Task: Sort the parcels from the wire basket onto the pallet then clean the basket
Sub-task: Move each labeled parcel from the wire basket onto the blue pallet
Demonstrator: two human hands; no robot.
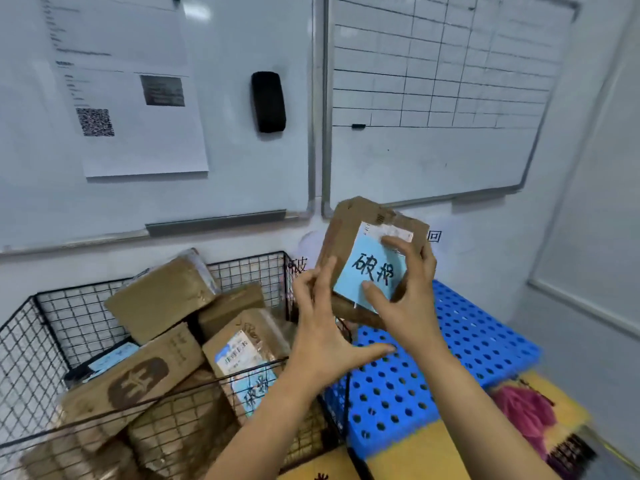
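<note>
Gripping parcel [349, 230] in right hand [412, 306]

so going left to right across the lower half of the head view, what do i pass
wire basket piled with boxes → left hand → parcel with a blue note → right hand → blue pallet → pink duster

The left whiteboard [239, 174] carries papers [138, 140] and a black eraser [268, 102]. The right whiteboard [415, 161] shows a drawn grid [443, 71]. The wall [602, 174] is pale.
</note>
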